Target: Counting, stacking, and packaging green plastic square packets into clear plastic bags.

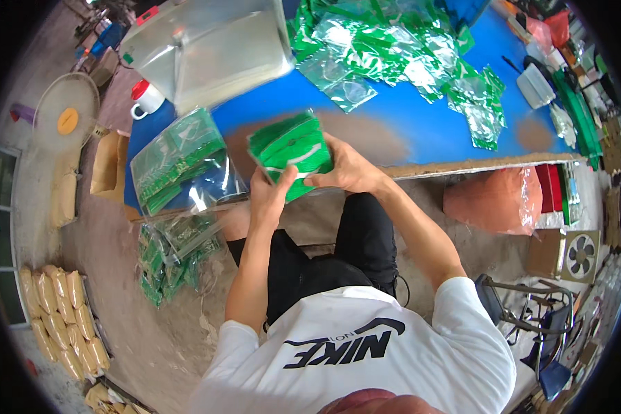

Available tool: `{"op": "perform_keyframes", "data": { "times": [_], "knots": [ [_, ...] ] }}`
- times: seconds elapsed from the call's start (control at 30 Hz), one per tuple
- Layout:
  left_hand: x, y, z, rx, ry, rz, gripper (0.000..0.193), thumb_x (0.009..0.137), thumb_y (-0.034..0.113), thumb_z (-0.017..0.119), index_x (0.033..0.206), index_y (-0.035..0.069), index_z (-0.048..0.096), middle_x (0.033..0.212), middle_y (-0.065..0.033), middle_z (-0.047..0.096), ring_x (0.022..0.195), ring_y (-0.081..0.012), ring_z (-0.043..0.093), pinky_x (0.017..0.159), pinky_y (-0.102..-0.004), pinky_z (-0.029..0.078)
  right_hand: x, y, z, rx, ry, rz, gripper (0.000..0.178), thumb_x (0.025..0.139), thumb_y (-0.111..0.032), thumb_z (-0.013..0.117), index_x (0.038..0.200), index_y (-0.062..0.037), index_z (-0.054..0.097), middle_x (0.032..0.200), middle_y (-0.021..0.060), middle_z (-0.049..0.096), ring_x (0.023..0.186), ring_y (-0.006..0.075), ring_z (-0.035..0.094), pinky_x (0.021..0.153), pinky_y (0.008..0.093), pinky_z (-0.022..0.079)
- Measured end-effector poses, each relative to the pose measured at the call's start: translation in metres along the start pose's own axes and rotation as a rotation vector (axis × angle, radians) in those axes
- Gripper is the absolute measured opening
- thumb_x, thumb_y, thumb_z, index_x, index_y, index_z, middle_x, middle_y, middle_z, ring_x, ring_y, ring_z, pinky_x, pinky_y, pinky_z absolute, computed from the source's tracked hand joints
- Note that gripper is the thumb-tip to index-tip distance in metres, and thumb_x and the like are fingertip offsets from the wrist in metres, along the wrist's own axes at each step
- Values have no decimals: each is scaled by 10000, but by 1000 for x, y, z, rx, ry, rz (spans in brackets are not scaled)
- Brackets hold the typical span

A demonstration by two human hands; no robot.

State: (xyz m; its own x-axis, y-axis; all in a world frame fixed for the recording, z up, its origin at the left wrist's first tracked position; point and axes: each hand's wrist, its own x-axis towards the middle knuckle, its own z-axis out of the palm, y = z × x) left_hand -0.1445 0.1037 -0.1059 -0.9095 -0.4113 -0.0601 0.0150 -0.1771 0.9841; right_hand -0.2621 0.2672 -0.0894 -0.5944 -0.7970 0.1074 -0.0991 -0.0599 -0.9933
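A thick stack of green packets (291, 146) is held up over the front edge of the blue table (435, 141). My left hand (269, 196) grips its lower left side, the thumb pressed on the front. My right hand (350, 165) closes round its right side, thumb near the bottom. White curved marks show on the front packet. Just left of the stack lies a clear plastic bag (181, 162) with green packets inside. Farther back is a heap of loose green packets in shiny clear film (386, 48).
Large clear plastic sheets (231, 58) and a white mug with a red top (146, 99) occupy the table's back left. More bagged green packets (169, 259) hang below the left front edge. An orange wrapped bundle (493, 200) sits under the table; a folding chair (548, 317) stands right.
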Motion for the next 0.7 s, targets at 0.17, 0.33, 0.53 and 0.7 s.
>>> {"op": "perform_keyframes", "data": {
  "times": [0.17,0.33,0.53,0.7],
  "knots": [
    [-52,1,9,-448,40,-218,472,944,193,678,1347,79,458,1214,-69,625,1043,-193,666,812,-346,584,-3,-33,-7,-144,-211,-7,652,849,-370,764,1284,58,534,1179,217,640,1100,242,616,952,371,485],
    [-75,-26,-7,-864,30,-451,428,956,141,645,1349,89,484,1301,-92,597,1192,-266,604,1013,-460,522,25,36,-106,-1262,320,-216,746,893,-598,595,1363,-22,531,1436,247,467,1375,442,363,1138,518,299],
    [-88,-33,-29,-996,-6,-454,495,929,155,661,1383,85,478,1385,-116,553,1294,-316,523,1084,-525,434,-36,9,-21,-1156,-146,-351,695,828,-447,738,1263,50,520,1385,242,486,1334,441,425,1107,496,371],
    [-101,-40,-45,-1077,-142,-310,627,848,149,741,1406,60,469,1387,-132,553,1320,-322,492,1140,-550,344,-10,-18,-10,-618,309,45,375,838,27,613,1201,-54,568,1216,188,629,1139,386,600,910,435,532]
  ]
}}
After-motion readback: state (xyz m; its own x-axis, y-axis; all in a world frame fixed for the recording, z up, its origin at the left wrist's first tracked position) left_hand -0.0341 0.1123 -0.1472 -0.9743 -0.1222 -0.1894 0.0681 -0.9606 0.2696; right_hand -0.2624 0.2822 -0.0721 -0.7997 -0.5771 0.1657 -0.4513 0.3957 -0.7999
